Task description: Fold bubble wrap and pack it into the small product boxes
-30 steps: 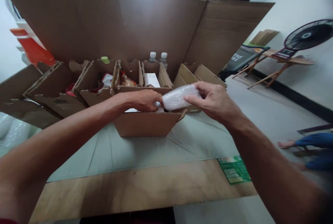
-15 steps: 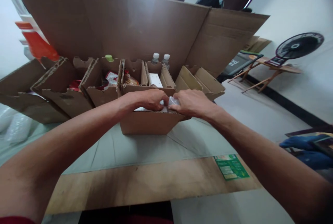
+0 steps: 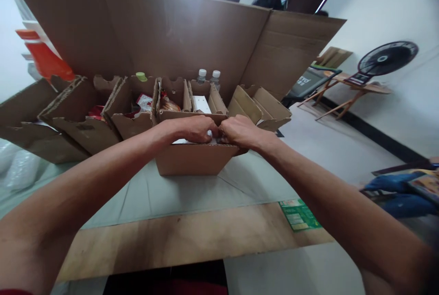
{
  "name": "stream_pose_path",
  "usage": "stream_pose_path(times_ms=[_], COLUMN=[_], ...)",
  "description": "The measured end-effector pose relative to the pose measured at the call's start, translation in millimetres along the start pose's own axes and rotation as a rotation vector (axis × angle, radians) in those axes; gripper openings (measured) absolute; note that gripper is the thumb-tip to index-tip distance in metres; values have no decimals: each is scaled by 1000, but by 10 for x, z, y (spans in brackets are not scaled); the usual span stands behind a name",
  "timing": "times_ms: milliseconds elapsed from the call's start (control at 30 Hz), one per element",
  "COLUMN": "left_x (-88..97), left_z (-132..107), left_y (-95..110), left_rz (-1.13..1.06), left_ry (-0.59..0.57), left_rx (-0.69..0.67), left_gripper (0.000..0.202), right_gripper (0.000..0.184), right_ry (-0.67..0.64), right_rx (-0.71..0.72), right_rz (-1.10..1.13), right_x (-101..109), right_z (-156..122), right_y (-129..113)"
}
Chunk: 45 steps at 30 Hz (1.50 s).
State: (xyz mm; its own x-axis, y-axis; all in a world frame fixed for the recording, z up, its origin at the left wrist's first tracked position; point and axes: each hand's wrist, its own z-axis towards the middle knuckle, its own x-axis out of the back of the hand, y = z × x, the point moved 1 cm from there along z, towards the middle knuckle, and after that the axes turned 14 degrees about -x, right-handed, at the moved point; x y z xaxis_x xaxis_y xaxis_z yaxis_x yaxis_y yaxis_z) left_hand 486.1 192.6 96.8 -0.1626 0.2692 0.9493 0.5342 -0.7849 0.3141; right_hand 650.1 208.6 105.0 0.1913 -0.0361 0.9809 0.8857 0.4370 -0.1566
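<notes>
A small brown cardboard box (image 3: pixel 195 160) stands on the pale green cloth in front of a row of other boxes. Both hands reach into its open top, side by side and nearly touching. My left hand (image 3: pixel 202 129) is closed, its fingertips pressed down on clear bubble wrap (image 3: pixel 214 139) at the box's right end. My right hand (image 3: pixel 238 130) is closed too, with curled fingers pushing at the same wrap just inside the rim. Its fingertips are mostly hidden. Something white shows under the left hand; the rest of the contents cannot be seen.
Several open cardboard dividers (image 3: pixel 82 126) hold packets, with a tall cardboard sheet (image 3: pixel 171 34) behind. An orange bottle (image 3: pixel 48 57) and two white-capped bottles (image 3: pixel 202 74) stand there. Rolls of bubble wrap (image 3: pixel 22 167) lie left. A green packet (image 3: pixel 298 216) rests on the wooden edge (image 3: pixel 178 244).
My right hand has moved left and in against my left hand. The bubble wrap that showed under its fingers is now mostly covered and lower in the box. The view has shifted slightly.
</notes>
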Motion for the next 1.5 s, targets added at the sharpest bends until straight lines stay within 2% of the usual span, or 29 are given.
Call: stream_pose_path(times_ms=[67,100,167,200,267,333,367,400,433,500,567,633,700,733,833,900,933,1000,1067,1133,1167,1267,1333,1400,1500], left_x=[107,153,156,85,-229,-713,-971,-1210,-1405,-1637,-1680,-1662,-1733,-1826,-2228,-2394,-2396,-2248,-1993,-1782,-1726,-1768,-1893,-1997,-2045], left_z=[-165,-309,-710,-943,-1390,-1698,-1771,-1781,-1739,-1554,-1326,-1170,-1163,-1227,-1628,-1943,-2057,-2124,-1971,-1700,-1565,-1333,-1360,-1486,-1640], left_y=[103,185,392,497,656,698,673,622,556,407,307,329,507,648,1134,1344,1373,1285,1108,1008,1021,1290,1518,1641,1604], left_rz=[18,31,49,36,10,-48,-104,-184,-267,-454,-617,-704,-718,-708,-675,-657,-651,-652,-654,-640,-631,-602,-625,-661,-683], left_ry=[63,138,382,527,844,1115,1196,1181,1171,1154,1158,1181,1190,1177,1090,1093,1131,1218,1360,1389,1352,1174,1093,1115,1241], left_rx=[-48,-73,-79,-37,161,459,608,705,732,694,608,549,537,556,715,837,855,819,715,609,549,431,438,504,623], left_gripper=[40,38,33,31,26,28,34,47,62,81,87,84,79,76,67,69,71,76,80,84,81,81,83,80,79], right_gripper=[7,11,21,23,24,32,40,50,57,65,65,64,60,57,49,54,58,64,67,64,60,45,36,40,59], right_ry=[-31,11,194,283,327,239,176,113,60,13,39,106,172,199,256,246,229,204,215,268,322,569,653,586,402], right_rx=[18,8,-62,-117,-212,-289,-314,-328,-332,-329,-330,-350,-372,-387,-407,-368,-336,-272,-235,-266,-308,-454,-478,-440,-329], right_rz=[-59,-58,56,159,370,540,610,670,721,808,886,940,951,941,905,924,946,1004,1056,1076,1073,1030,973,949,1031], right_x=[110,172,239,217,31,-291,-469,-640,-795,-1033,-1172,-1244,-1299,-1332,-1421,-1428,-1408,-1332,-1242,-1192,-1191,-1253,-1298,-1322,-1324], right_z=[-144,-267,-596,-780,-1113,-1316,-1356,-1356,-1323,-1196,-1080,-1096,-1315,-1497,-2122,-2359,-2368,-2187,-1895,-1723,-1726,-2046,-2305,-2396,-2142], right_y=[71,136,313,414,588,667,657,615,548,378,227,147,131,131,49,-128,-238,-426,-487,-399,-313,-27,52,-15,-213])
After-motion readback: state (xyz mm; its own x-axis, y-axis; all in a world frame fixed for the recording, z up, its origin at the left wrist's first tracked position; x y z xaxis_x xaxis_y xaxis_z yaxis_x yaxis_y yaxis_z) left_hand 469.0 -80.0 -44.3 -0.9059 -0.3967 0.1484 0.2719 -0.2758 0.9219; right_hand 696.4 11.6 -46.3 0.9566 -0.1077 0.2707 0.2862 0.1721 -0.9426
